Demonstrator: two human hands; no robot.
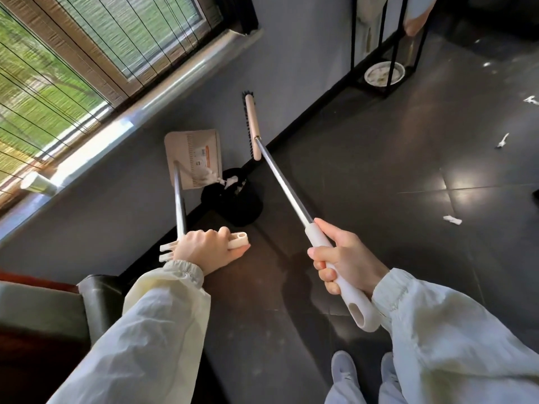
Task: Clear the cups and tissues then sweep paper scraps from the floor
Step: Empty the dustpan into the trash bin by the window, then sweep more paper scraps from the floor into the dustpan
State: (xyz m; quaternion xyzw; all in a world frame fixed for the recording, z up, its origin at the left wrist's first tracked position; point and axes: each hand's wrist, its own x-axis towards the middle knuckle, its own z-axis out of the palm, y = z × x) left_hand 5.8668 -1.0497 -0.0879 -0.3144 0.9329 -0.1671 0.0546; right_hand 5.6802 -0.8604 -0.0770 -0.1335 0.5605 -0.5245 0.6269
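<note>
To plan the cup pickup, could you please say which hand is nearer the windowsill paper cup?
Left. The left hand, on the dustpan handle, is down-right of the paper cup; the right hand, on the broom, is farther right.

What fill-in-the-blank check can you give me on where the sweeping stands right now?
1. The left hand grips the handle of the ____.
2. The right hand grips the handle of the ____.
3. Some white scraps hang over the rim of the ____ bin.
4. A paper cup sits on the ____.
Missing words: dustpan; broom; black; windowsill.
</note>
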